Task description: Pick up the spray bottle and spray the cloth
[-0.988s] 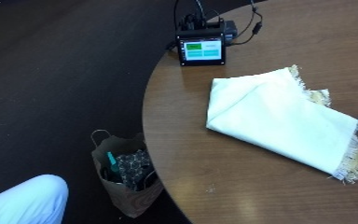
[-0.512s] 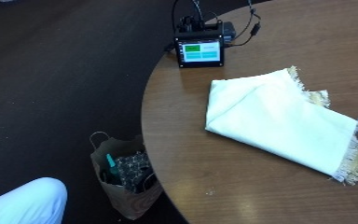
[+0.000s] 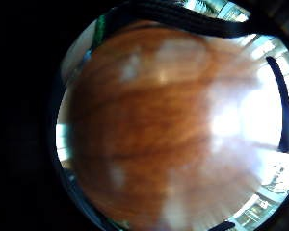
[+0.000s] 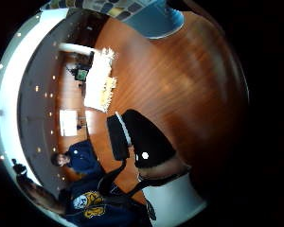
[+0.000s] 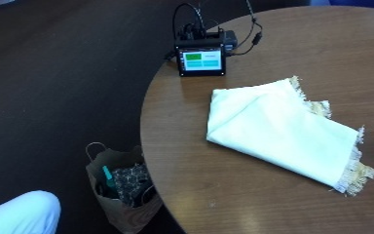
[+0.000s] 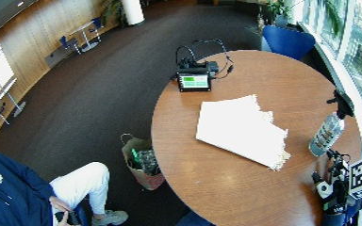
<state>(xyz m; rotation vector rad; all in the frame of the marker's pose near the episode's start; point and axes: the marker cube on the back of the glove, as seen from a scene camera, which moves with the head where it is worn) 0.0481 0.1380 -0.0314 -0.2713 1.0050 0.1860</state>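
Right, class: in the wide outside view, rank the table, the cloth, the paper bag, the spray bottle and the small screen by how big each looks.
1. Table
2. Cloth
3. Paper bag
4. Spray bottle and small screen: they look about alike, so no ranking between them.

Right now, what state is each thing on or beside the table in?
cloth: folded, flat on the table, untouched.
spray bottle: upright near the table's edge, not yet picked up.
small screen device: switched on, cables attached.
paper bag: open, standing on the floor.
right hand: at the table's edge, holding nothing visible.
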